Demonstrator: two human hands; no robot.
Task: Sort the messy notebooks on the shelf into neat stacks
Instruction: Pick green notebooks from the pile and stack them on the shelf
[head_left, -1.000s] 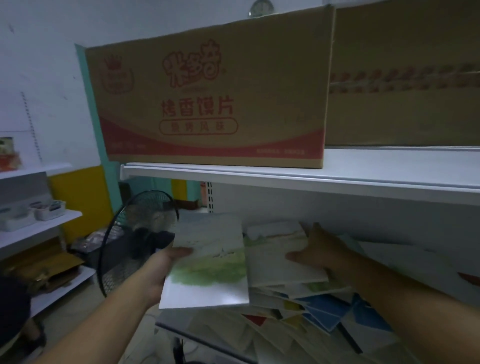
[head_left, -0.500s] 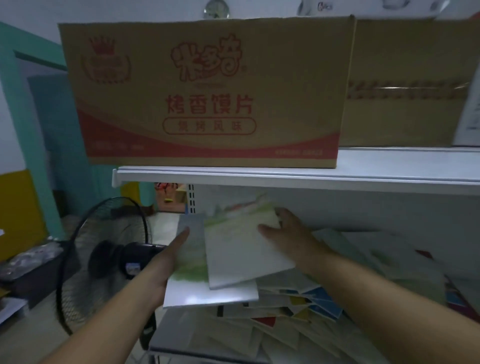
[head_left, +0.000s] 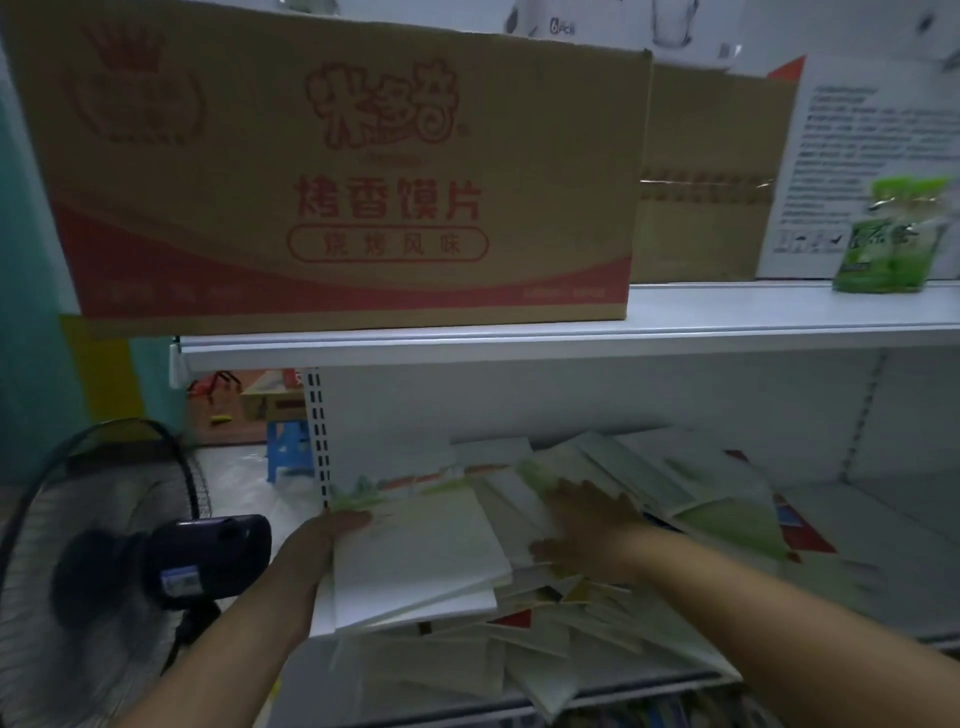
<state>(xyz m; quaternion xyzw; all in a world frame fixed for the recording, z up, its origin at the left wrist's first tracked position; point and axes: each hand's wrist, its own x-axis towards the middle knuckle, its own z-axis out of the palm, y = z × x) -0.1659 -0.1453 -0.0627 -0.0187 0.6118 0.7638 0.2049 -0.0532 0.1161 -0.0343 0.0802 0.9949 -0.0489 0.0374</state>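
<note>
Right hand moved, flat-fingered, onto loose notebooks; left hand grips stack, lengthwise front-to-back.

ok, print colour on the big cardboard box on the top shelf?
Red lettering and a red band low on the brown cardboard box; head view.

A pale stack sits at the left of the shelf. Loose white-and-green notebooks sprawl beside it, overlapping askew.

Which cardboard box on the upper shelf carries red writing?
The large left box, with red characters and a red band; the smaller box to its right is plain brown with a tape strip.
</note>
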